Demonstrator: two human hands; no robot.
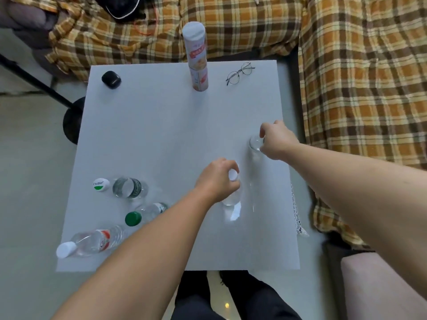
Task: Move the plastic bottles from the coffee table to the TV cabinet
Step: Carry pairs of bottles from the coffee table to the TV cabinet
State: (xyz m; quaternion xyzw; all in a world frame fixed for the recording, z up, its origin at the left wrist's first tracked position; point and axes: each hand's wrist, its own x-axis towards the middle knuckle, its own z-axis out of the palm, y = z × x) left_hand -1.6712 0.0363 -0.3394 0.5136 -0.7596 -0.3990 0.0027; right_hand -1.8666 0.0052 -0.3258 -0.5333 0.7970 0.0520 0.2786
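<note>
Several clear plastic bottles stand on the white coffee table [161, 125]. My left hand [217, 181] grips the neck of a white-capped bottle [232, 199] near the table's middle front. My right hand [276, 140] holds the top of a tall clear bottle [253, 172] by the right edge. At the front left stand a bottle with a white-and-green cap [129, 187], a green-capped bottle [147, 212] and a red-labelled bottle with a white cap [92, 241]. The TV cabinet is out of view.
A tall snack canister [196, 58], a pair of glasses [240, 73] and a small black case [111, 79] sit at the table's far side. A plaid-covered sofa [360, 65] wraps the far and right sides. A black stand base [71, 121] is on the left floor.
</note>
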